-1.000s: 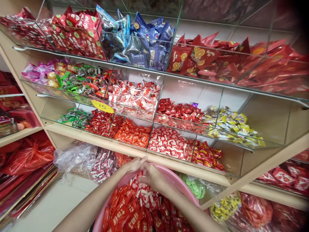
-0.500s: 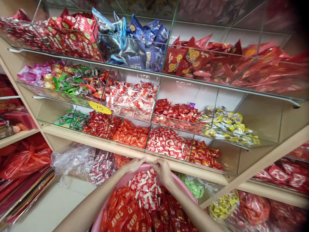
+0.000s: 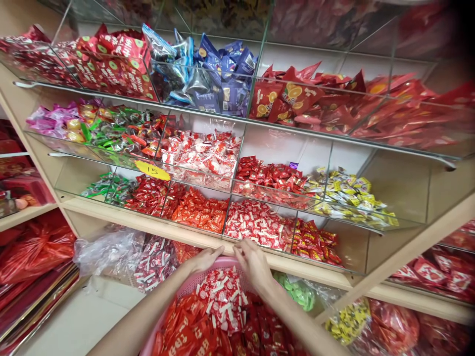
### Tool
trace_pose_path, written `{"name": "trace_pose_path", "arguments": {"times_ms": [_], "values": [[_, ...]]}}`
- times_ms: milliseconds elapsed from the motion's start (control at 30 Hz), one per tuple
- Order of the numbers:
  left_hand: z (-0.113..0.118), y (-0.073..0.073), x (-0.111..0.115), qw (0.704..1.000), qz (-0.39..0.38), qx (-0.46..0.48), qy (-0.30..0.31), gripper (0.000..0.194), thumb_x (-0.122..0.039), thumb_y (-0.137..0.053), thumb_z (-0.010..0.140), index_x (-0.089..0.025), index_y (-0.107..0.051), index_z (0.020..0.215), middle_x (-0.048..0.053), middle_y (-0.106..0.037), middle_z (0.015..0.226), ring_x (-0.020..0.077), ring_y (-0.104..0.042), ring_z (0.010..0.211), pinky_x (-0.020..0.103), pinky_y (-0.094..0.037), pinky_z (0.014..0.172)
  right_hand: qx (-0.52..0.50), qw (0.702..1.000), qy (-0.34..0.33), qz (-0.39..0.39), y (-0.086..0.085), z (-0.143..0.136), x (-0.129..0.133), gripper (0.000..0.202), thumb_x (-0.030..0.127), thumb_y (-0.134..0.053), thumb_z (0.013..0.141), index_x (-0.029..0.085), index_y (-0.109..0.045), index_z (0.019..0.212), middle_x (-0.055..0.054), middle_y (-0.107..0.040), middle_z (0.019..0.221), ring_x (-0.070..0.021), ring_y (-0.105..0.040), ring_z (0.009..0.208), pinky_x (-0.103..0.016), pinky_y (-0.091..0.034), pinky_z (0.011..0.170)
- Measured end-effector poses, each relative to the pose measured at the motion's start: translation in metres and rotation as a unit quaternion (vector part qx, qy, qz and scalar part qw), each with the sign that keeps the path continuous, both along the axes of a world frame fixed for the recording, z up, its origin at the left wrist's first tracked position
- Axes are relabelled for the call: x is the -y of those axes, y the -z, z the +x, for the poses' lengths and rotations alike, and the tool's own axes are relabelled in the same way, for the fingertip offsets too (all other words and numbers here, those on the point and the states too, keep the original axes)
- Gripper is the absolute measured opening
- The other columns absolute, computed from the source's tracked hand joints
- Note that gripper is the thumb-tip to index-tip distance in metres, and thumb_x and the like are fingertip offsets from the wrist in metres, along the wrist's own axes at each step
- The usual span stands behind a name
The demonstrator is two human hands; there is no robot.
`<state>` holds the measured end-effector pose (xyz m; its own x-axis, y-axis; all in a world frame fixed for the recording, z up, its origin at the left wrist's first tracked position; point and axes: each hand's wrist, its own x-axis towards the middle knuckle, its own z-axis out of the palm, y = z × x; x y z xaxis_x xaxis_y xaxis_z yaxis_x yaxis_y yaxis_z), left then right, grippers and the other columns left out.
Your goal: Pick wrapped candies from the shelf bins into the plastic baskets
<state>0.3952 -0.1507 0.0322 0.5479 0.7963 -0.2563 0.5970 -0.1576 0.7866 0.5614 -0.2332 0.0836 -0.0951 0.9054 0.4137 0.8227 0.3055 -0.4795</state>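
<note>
A pink basket (image 3: 187, 283) stands low in front of me, filled with wrapped sweets. In it lie red-and-white candies (image 3: 222, 294), orange-red packets (image 3: 189, 329) and dark red packets (image 3: 265, 324). My left hand (image 3: 208, 259) is closed at the basket's far rim, thumb pointing right; its other fingers are partly hidden. Just to its right, my right hand (image 3: 253, 259) hangs over the rim by the shelf's wooden edge. Its fingers are bent and slightly apart, with nothing visible in them. Beyond it sits a bin of red-and-white candies (image 3: 256, 222).
Clear shelf bins hold blue packets (image 3: 230, 74), red orange-printed packets (image 3: 297, 96) and yellow-and-white sweets (image 3: 349, 198). A yellow price tag (image 3: 152, 170) reads 15. Below the wooden ledge (image 3: 308, 267) are bagged green (image 3: 297, 291) and yellow sweets (image 3: 349, 319).
My right hand has shifted slightly right and up, its fingers loosening from a pinch and parting from the left hand. My left hand stays at the rim. The view has tipped slightly.
</note>
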Motion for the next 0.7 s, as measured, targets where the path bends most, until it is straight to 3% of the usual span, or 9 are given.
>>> {"name": "trace_pose_path", "arguments": {"times_ms": [100,167,333,500,700], "values": [[0.0,-0.001,0.001,1.0,-0.006,-0.011,-0.01,0.081,-0.071,-0.023,0.072,-0.008,-0.061,0.105,0.017,-0.057,0.114,0.0284,-0.05,0.108,0.031,-0.033,0.091,-0.016,0.999,-0.022,0.038,-0.021,0.019,-0.025,0.019,0.023,-0.04,0.085,0.019,-0.058,0.089,-0.005,-0.058,0.086,-0.0146,-0.053,0.075,-0.026,-0.04,0.068],[0.0,-0.004,0.003,1.0,-0.016,-0.012,-0.014,0.082,-0.072,-0.023,0.072,-0.008,-0.06,0.107,0.016,-0.057,0.115,0.0284,-0.051,0.107,0.031,-0.033,0.091,-0.029,0.999,-0.038,0.021,-0.025,0.031,-0.048,0.018,0.022,-0.045,0.082,0.018,-0.059,0.093,-0.004,-0.06,0.084,-0.0144,-0.054,0.075,-0.026,-0.04,0.07],[-0.001,-0.01,0.008,1.0,-0.01,0.023,-0.008,0.078,-0.069,-0.024,0.073,-0.011,-0.058,0.111,0.011,-0.055,0.119,0.0261,-0.048,0.111,0.029,-0.033,0.092,-0.077,0.988,-0.104,-0.084,-0.008,0.039,-0.09,0.021,0.023,-0.05,0.077,0.015,-0.063,0.091,-0.004,-0.064,0.081,-0.0142,-0.056,0.07,-0.025,-0.042,0.066],[-0.001,-0.008,0.007,0.999,-0.023,0.016,-0.019,0.078,-0.07,-0.023,0.073,-0.011,-0.061,0.107,0.012,-0.059,0.114,0.0265,-0.05,0.11,0.03,-0.032,0.093,-0.071,0.986,-0.123,-0.082,0.007,0.033,-0.092,0.024,0.031,-0.048,0.078,0.015,-0.065,0.078,-0.004,-0.064,0.076,-0.014,-0.054,0.067,-0.024,-0.04,0.064],[-0.001,-0.011,0.009,0.999,-0.022,0.015,-0.024,0.081,-0.071,-0.021,0.073,-0.011,-0.059,0.111,0.013,-0.053,0.121,0.0262,-0.042,0.118,0.031,-0.027,0.098,-0.048,0.988,-0.119,-0.085,0.006,0.034,-0.09,0.034,0.04,-0.043,0.082,0.015,-0.061,0.067,0.0,-0.058,0.063,-0.0099,-0.046,0.056,-0.021,-0.035,0.055]]}}
